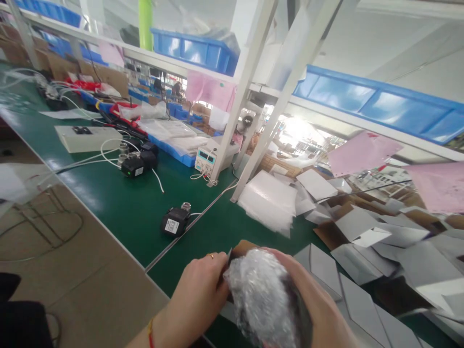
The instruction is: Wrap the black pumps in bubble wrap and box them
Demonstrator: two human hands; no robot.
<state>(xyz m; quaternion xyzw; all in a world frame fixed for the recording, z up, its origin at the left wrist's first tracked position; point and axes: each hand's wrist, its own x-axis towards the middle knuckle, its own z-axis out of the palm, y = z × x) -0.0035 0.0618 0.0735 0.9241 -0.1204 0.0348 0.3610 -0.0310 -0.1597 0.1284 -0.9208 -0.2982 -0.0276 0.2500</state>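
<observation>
A bundle in clear bubble wrap (259, 295) fills the lower middle of the head view; what it contains is mostly hidden. My right hand (308, 290) is closed around its right side. Just left of the bundle, my left hand (203, 285) pinches the edge of a small cardboard box (243, 247), whose brown inside shows behind the wrap. The bundle appears to be at the box's mouth, but how far inside I cannot tell. Beyond my left hand, a black device with a white label and metal fitting (176, 222) sits on the green table (213, 227).
White cartons (362, 261) crowd the right side. A stack of bubble-wrap bags (270, 198) lies near the shelf posts (266, 121). Further left are a power supply (205, 160), another black device with cables (137, 162) and a pale box (87, 138). Blue bins (195, 50) sit overhead.
</observation>
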